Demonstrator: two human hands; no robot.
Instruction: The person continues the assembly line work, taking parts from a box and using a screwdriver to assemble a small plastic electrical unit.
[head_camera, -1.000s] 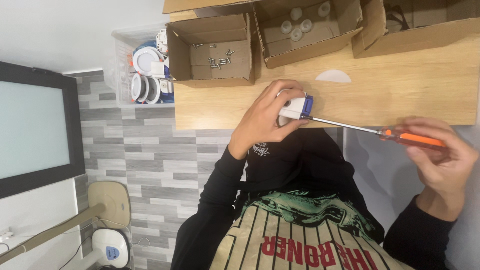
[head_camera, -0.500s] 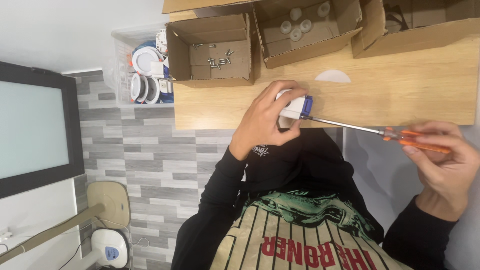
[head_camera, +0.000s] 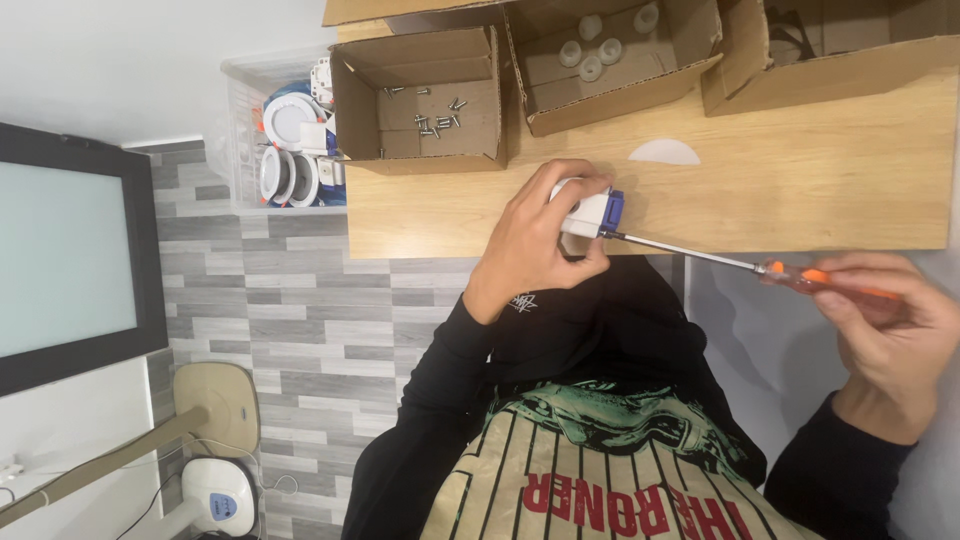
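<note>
The left hand (head_camera: 535, 250) is staying clamped on the white-and-blue fitting (head_camera: 590, 212) at the worktop (head_camera: 800, 170) edge while the right hand (head_camera: 885, 325), its fingers having shifted along the orange handle, is turning the screwdriver (head_camera: 700, 255), its tip seated in the fitting.

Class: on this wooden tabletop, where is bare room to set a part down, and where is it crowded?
Free: the table stretch right of the white disc, below the right-hand box. Crowded: around the left hand holding the white part, under the screw box.

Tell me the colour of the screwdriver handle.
Orange, partly translucent, on the screwdriver handle in the right hand; head view.
</note>
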